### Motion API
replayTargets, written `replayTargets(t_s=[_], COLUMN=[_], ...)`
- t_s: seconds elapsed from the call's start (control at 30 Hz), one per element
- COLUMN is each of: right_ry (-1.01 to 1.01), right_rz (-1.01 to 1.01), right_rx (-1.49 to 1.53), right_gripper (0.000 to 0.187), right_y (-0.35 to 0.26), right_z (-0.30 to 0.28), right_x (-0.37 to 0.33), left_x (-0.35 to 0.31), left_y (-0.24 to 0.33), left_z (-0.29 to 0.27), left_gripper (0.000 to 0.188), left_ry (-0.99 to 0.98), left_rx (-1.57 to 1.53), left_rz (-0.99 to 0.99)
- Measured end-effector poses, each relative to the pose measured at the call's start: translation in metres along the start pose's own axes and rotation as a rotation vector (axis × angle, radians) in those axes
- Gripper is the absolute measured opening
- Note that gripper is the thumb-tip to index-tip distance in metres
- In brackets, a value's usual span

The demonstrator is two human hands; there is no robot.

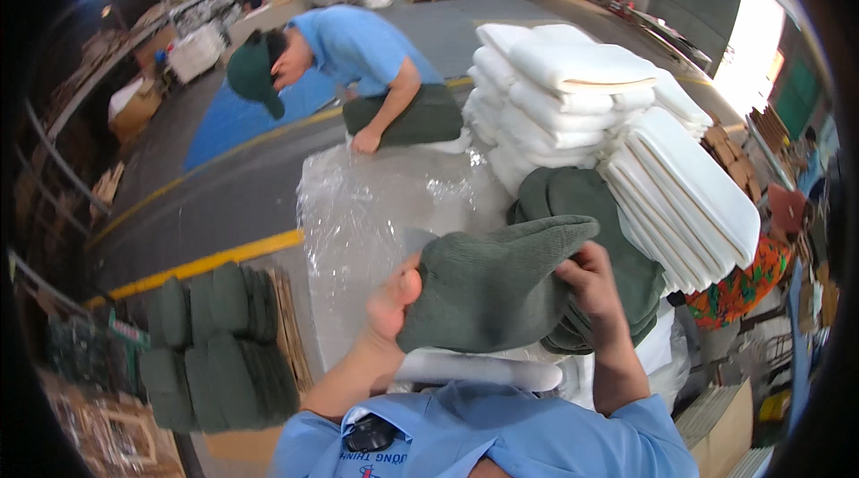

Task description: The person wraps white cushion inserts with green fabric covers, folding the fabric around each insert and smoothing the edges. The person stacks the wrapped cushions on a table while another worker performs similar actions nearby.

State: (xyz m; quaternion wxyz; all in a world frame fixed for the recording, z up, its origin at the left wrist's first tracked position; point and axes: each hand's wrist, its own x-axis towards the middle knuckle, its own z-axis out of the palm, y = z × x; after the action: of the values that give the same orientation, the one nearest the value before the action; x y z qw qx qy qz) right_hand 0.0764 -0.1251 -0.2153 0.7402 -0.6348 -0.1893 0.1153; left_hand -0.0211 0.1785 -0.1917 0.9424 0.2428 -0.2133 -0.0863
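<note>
Between my two hands I hold up a dark green fabric cover (488, 285), shaped like a cushion cover, its top edge drooping into a fold at the right. My left hand (395, 299) grips its left side, with the fingertips partly hidden behind it. At the right edge, my right hand (586, 277) pinches the cloth. Under and behind it, at the right, lies a pile of similar dark green pieces (617, 250). The table (367, 200) below is covered in clear plastic film. A rolled white piece (479, 371) lies close to my body.
White padded sheets (573, 75) are stacked high at the far right, with more leaning (689, 200) beside them. Across the table a co-worker (349, 53) bends over a dark green piece (407, 115). Stacked dark green cushions (219, 344) stand at the left, near a yellow floor line (224, 254).
</note>
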Motion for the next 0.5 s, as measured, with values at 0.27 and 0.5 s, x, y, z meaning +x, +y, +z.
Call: replayTargets(t_s=[0.27,0.5], right_ry=[-0.279,-1.018], right_rz=[-0.263,0.349], right_rx=[-1.139,-0.503], right_gripper=[0.024,0.046], right_y=[-0.143,-0.137], right_z=[0.015,0.052], right_x=[-0.035,0.040], left_x=[-0.101,-0.137], left_y=[-0.026,-0.074], left_z=[-0.034,-0.016], left_gripper=[0.041,0.037], left_ry=[0.396,0.375], left_rx=[-0.149,-0.199], left_rz=[-0.133,-0.105])
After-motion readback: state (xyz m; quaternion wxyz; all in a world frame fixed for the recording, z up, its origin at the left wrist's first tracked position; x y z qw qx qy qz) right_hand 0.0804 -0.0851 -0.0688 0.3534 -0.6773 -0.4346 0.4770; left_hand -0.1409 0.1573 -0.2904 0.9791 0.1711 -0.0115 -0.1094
